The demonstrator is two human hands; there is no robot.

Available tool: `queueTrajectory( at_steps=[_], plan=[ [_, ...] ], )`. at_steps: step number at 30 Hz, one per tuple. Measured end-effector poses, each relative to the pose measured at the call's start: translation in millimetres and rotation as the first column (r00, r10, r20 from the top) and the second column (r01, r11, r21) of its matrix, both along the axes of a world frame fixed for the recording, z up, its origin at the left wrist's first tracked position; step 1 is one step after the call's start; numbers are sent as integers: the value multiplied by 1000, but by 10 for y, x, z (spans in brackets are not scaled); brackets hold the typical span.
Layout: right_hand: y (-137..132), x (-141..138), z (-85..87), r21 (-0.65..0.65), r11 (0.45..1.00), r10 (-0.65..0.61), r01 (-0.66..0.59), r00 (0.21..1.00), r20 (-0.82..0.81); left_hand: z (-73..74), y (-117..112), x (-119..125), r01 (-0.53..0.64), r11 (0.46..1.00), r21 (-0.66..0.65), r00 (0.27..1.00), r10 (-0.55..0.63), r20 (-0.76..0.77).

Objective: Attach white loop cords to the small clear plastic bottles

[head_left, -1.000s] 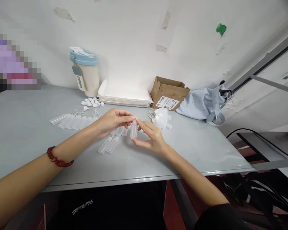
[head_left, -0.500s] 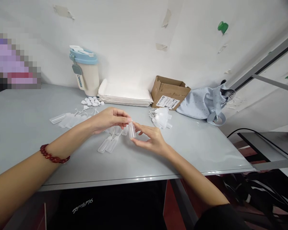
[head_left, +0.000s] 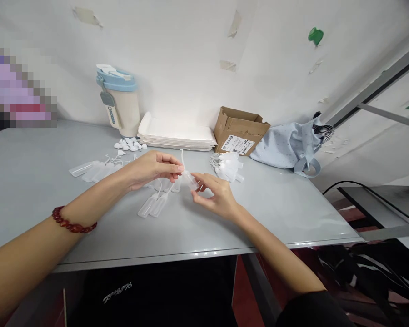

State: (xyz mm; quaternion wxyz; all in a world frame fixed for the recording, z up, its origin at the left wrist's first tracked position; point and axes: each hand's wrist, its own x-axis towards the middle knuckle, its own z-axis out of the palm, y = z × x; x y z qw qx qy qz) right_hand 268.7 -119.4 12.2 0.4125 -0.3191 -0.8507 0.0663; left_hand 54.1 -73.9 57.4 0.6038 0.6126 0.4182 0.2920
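Observation:
A small clear plastic bottle [head_left: 190,180] is held tilted above the table, its base toward the right. My left hand [head_left: 157,170] pinches its upper end between thumb and fingertips, and a thin white tip sticks up there. The fingers of my right hand [head_left: 215,193] close around the bottle's lower end. Two similar bottles [head_left: 153,205] with thin white stems lie just below my left hand. More of these bottles [head_left: 97,170] lie in a row to the left, partly hidden by my left hand and forearm.
White caps [head_left: 129,144] lie near a blue-lidded tumbler [head_left: 122,104]. Behind my hands are stacked white envelopes [head_left: 177,136] and a cardboard box [head_left: 240,131]. A pile of white-stemmed pieces [head_left: 229,167] lies before the box. A light blue cloth bag [head_left: 282,147] rests at right.
The bottle has gone from nearly upright to tilted, its base swinging right with my right hand. The thin white tip now shows above my left fingertips.

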Motion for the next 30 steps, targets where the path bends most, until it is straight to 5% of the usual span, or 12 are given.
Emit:
queueTrajectory(
  at_steps=[7,9,12,14,16,18,20,24,30],
  plan=[
    [78,42,-99,164,981,-107,103,994,18,-23,-50,68,-66,992,105,997,71,-37],
    [58,35,-94,90,990,-108,106,994,8,-31,-55,78,-84,989,121,995,89,-37],
    [0,7,-21,-198,980,-49,34,996,-73,-35,-57,83,-97,986,132,994,103,-38],
    [-31,-12,52,-459,886,-14,-71,984,-179,-26,-64,88,-104,984,144,994,109,-30],
    [-40,-20,112,-670,714,-11,-204,953,-302,-5,-75,96,-113,980,163,993,119,-23],
    [-26,-18,143,-766,553,-23,-327,913,-407,21,-88,102,-114,976,183,992,120,-23],
    [-5,-14,145,-786,475,-31,-394,886,-463,45,-96,100,-106,975,197,993,114,-28],
    [11,-31,109,-757,544,-59,-362,883,-465,49,-97,82,-93,973,212,994,101,-32],
    [-4,-53,22,-510,849,-49,-134,943,-328,-11,-99,102,-143,983,118,989,140,37]
  ],
)
